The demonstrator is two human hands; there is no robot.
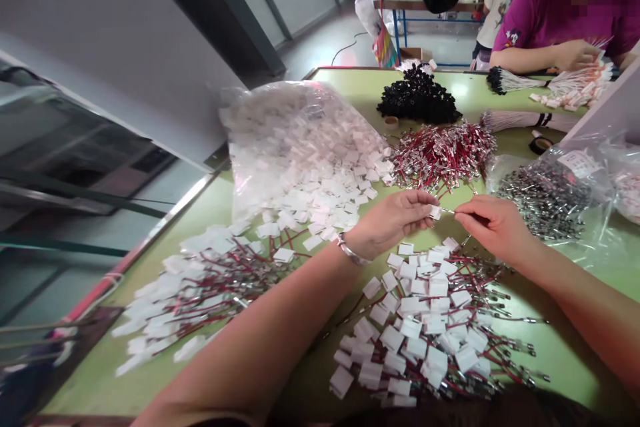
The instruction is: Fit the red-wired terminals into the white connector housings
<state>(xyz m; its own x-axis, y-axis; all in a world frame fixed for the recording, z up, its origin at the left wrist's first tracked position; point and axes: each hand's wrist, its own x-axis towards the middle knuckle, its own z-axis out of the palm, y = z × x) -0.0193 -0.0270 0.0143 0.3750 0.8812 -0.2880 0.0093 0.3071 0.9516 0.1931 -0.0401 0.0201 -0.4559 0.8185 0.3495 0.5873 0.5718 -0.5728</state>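
My left hand (407,213) pinches a small white plastic connector housing (435,213) between thumb and fingertips. Facing it, my right hand (495,223) is closed on a thin wire lead with a metal terminal (449,211), its tip at the housing. Whether the terminal sits inside the housing I cannot tell. Beyond my hands lies a heap of red wire leads with metal terminals (443,153). Below them spreads a pile of leads with white housings on their ends (420,320). A similar pile (200,280) lies left of my left forearm.
A clear bag spilling loose white housings (300,147) lies at the left. Black parts (419,97) are heaped at the back, near a tape roll (391,123). Metal parts fill a clear bag (545,197) at the right. Across the green table (505,140), a person in a purple shirt (535,23) handles white wires.
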